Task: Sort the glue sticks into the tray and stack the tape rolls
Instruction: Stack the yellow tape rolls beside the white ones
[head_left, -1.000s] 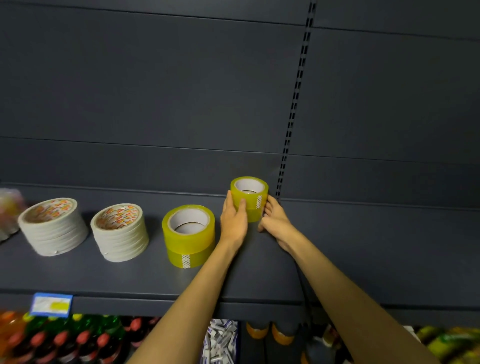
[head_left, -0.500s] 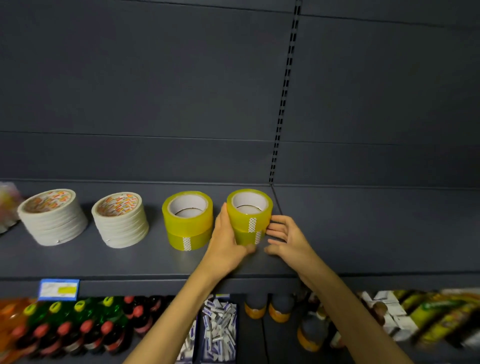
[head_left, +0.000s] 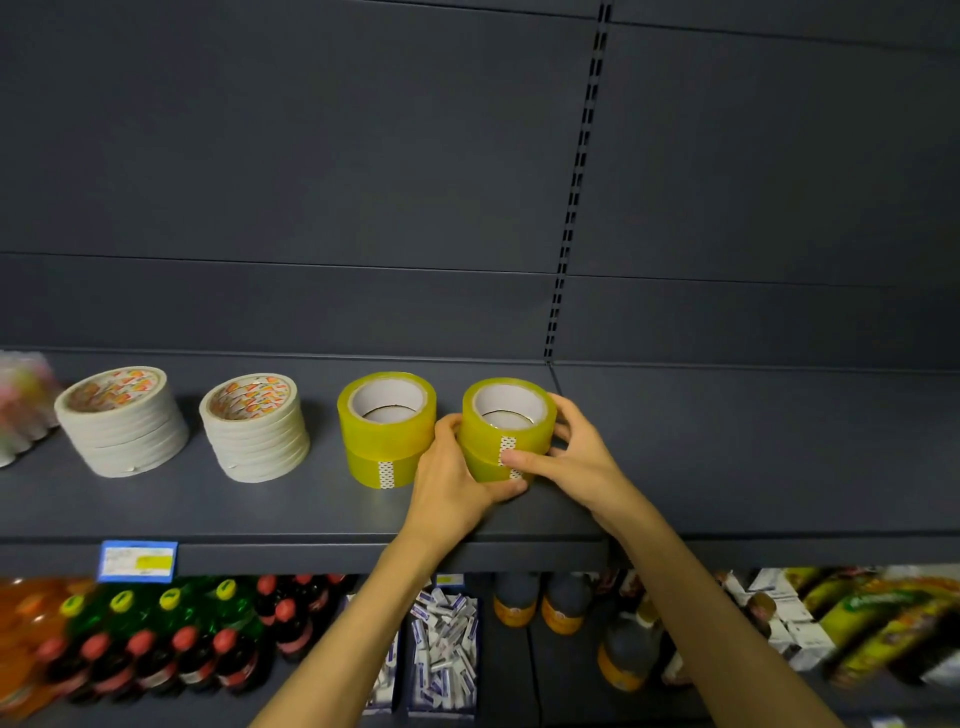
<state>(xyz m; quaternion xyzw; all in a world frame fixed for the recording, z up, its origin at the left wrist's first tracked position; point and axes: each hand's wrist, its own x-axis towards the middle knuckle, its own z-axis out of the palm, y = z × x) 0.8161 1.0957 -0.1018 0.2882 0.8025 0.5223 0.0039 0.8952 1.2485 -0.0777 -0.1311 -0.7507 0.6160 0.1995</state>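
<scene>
Head view, looking forward and down at a dark grey shelf. Both hands clasp a yellow tape stack, two rolls high, standing near the shelf's front edge. The left hand curls round its left side and lower front; the right hand wraps the right side, thumb laid across the front, so each grip is closed on the stack rather than spread. Just left of it stands a second yellow stack, also two rolls high; whether the two touch cannot be told, as the left hand fills the gap. Further left sit two white tape stacks, well apart from the yellow ones. A second ago the held stack was far back against the shelf wall, behind the row; it has since been drawn near and now lines up with its yellow neighbour. That suggests the tape stacking is close to done, with only a release left here. On the shelf below, a tray holds small white glue sticks, flanked by bottles; the sticks seem already sorted, though detail is blurred.
</scene>
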